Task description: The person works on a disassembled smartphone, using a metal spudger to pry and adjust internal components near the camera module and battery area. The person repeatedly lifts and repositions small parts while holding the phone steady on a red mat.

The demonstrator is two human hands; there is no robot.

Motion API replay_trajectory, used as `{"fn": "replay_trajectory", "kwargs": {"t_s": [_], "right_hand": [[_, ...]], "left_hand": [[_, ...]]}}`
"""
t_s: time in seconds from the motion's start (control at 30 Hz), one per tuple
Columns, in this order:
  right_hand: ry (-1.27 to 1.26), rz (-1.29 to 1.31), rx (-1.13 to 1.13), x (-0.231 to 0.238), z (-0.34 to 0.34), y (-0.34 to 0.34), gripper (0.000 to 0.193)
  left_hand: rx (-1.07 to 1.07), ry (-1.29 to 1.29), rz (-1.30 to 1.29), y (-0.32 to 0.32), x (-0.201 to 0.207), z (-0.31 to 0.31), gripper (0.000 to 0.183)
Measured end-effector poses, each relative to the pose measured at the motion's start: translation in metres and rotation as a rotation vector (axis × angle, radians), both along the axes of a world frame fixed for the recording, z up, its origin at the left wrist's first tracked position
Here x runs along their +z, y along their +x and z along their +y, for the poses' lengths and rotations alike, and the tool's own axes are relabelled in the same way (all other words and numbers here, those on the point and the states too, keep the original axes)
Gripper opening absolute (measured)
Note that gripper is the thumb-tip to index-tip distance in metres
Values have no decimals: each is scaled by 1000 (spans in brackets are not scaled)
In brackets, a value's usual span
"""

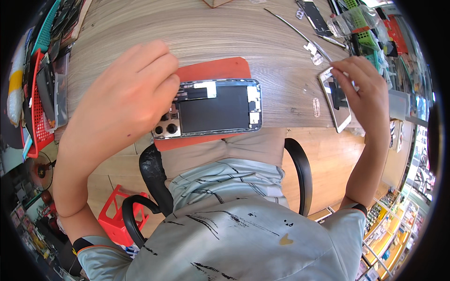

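Note:
An opened smartphone [215,107] lies sideways with its insides showing: a large black battery, metal plates and a camera block at its left end. Beneath it is a red-orange mat [215,69] at the table's front edge. My left hand [133,89] is closed above the phone's left end, its curled fingers hiding part of it; whatever they hold, if anything, is out of sight. Over at the right, my right hand [363,79] pinches the near end of long, thin metal tweezers [300,33], just above a white phone [338,105] lying on the table.
Small parts and a dark phone panel [313,18] lie at the far right, near a green basket [363,33]. A red basket [42,103] with phone parts stands on the left. Chair armrests [300,173] flank me; a red stool [117,215] stands on the floor.

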State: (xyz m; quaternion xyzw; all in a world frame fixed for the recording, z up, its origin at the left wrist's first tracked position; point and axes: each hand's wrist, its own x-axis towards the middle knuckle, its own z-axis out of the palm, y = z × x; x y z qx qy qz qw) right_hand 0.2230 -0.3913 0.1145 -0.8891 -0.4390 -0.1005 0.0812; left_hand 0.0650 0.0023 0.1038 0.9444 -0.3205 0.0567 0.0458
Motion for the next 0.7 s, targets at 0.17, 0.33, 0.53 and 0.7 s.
{"fn": "replay_trajectory", "kwargs": {"t_s": [0.17,0.33,0.53,0.7], "right_hand": [[-27,66,17,-19,-19,-33,15],[-44,91,-116,-36,-23,-57,20],[-101,33,-231,-49,-27,-85,36],[-119,69,-240,-62,-35,-97,55]], "left_hand": [[-3,-15,-8,1,2,-2,38],[12,-11,-36,-2,0,1,36],[11,-126,-41,8,-13,11,25],[122,-232,-10,14,-17,25,16]]}}
